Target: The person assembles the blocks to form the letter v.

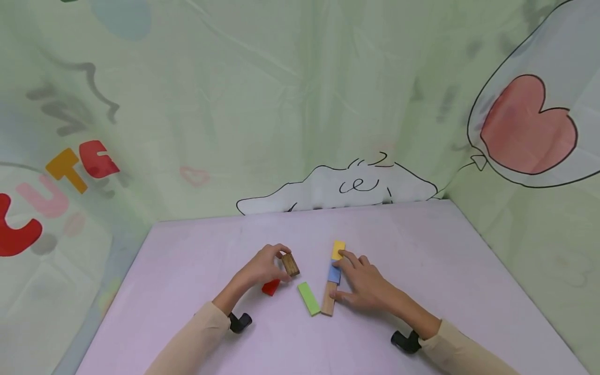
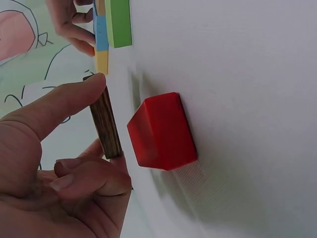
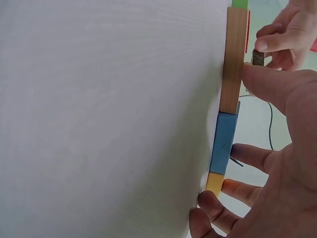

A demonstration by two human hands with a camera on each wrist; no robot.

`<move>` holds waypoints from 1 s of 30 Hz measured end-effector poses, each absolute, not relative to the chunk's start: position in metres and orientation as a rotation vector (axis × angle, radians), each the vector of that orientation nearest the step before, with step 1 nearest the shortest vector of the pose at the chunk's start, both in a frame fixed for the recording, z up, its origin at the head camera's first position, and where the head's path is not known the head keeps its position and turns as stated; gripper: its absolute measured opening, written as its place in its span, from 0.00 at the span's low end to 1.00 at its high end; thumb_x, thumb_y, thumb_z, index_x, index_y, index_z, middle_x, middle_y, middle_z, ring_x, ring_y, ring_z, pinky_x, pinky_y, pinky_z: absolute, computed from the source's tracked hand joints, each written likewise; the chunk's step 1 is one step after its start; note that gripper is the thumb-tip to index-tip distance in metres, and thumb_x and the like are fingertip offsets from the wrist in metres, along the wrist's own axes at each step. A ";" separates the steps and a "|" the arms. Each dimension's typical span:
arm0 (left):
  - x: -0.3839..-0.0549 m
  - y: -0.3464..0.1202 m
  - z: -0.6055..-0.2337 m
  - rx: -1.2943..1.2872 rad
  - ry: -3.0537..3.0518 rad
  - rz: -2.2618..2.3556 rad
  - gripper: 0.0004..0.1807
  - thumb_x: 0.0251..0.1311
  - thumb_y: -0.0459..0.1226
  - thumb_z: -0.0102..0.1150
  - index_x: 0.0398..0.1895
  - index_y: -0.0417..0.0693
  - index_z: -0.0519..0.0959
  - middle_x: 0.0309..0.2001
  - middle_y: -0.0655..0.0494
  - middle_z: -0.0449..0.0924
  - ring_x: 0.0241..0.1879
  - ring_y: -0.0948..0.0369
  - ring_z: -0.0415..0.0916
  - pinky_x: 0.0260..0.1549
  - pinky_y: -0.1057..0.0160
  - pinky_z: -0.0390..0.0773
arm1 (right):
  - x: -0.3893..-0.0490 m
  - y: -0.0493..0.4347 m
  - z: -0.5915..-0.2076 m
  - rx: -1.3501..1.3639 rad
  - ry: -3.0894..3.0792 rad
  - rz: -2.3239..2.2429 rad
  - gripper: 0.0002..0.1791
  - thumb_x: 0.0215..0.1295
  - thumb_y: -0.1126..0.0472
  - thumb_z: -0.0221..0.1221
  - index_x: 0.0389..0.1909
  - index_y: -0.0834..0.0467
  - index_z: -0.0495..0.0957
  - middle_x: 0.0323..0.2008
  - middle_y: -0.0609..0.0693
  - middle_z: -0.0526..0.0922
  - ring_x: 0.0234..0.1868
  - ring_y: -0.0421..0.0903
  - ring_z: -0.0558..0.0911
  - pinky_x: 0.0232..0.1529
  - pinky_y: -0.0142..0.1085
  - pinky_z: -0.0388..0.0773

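My left hand (image 1: pixel 263 266) pinches a dark brown wooden block (image 2: pixel 106 124) between thumb and fingertips, just above the table. A red block (image 2: pixel 171 134) with a slanted face lies beneath that hand, partly hidden in the head view. On the right, a yellow block (image 1: pixel 338 249), a blue block (image 1: pixel 334 274) and a light brown wooden block (image 1: pixel 328 304) lie end to end in a line. My right hand (image 1: pixel 367 286) rests on this row with spread fingers: the thumb touches the light brown block, and fingertips touch the blue and yellow ones.
Slanting beside the row's near end, a green block (image 1: pixel 309 299) lies close to the light brown block. The pale pink tabletop (image 1: pixel 197 333) meets a printed cloth backdrop (image 1: pixel 234 104) at its back and sides.
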State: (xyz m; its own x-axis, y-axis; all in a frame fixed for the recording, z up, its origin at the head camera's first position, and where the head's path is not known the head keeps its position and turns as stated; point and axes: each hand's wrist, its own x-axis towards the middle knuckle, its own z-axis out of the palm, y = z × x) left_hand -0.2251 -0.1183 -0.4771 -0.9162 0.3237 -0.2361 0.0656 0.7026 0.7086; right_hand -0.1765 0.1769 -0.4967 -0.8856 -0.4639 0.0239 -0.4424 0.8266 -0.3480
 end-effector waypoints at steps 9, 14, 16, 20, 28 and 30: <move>-0.220 -0.116 -0.476 0.289 2.597 1.034 0.35 0.49 0.36 0.82 0.64 0.52 0.79 0.60 0.42 0.77 0.56 0.49 0.75 0.57 0.46 0.80 | -0.176 0.178 -0.496 -0.715 2.945 -0.517 0.42 0.65 0.32 0.66 0.70 0.56 0.73 0.78 0.63 0.66 0.62 0.64 0.75 0.53 0.60 0.78; -0.219 -0.115 -0.478 0.271 2.611 1.007 0.36 0.49 0.37 0.83 0.64 0.52 0.79 0.60 0.43 0.77 0.54 0.51 0.75 0.55 0.48 0.80 | -0.176 0.177 -0.495 -0.719 2.943 -0.538 0.41 0.65 0.33 0.66 0.69 0.56 0.73 0.77 0.63 0.66 0.62 0.65 0.76 0.53 0.61 0.78; -0.219 -0.115 -0.479 0.280 2.623 0.995 0.36 0.49 0.38 0.83 0.64 0.51 0.79 0.59 0.43 0.78 0.54 0.51 0.76 0.55 0.47 0.80 | -0.175 0.177 -0.494 -0.722 2.944 -0.542 0.41 0.65 0.33 0.66 0.69 0.56 0.73 0.77 0.63 0.66 0.62 0.65 0.76 0.53 0.61 0.78; -0.217 -0.113 -0.480 0.320 2.644 0.966 0.36 0.49 0.38 0.83 0.63 0.50 0.79 0.58 0.43 0.78 0.54 0.50 0.76 0.55 0.45 0.80 | -0.176 0.177 -0.495 -0.722 2.948 -0.539 0.41 0.65 0.32 0.66 0.69 0.56 0.73 0.77 0.63 0.66 0.62 0.65 0.76 0.53 0.61 0.78; -0.213 -0.109 -0.485 0.379 2.675 0.943 0.35 0.48 0.37 0.82 0.63 0.48 0.79 0.56 0.42 0.78 0.50 0.52 0.76 0.49 0.48 0.79 | -0.177 0.176 -0.497 -0.705 2.937 -0.529 0.42 0.65 0.31 0.66 0.69 0.55 0.73 0.78 0.62 0.65 0.64 0.64 0.75 0.54 0.61 0.78; -0.213 -0.109 -0.486 0.379 2.680 0.940 0.35 0.48 0.37 0.83 0.63 0.48 0.79 0.56 0.42 0.78 0.49 0.52 0.76 0.47 0.50 0.78 | -0.177 0.176 -0.497 -0.704 2.937 -0.532 0.42 0.64 0.31 0.66 0.69 0.55 0.73 0.78 0.63 0.65 0.64 0.64 0.75 0.54 0.61 0.78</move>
State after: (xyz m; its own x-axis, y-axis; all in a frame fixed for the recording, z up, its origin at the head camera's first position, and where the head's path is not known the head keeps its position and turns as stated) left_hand -0.2130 -0.1091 -0.4856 -0.9277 0.3325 -0.1700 0.1536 0.7545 0.6380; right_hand -0.1771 0.1757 -0.4965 -0.8920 -0.4519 0.0082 -0.4261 0.8348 -0.3487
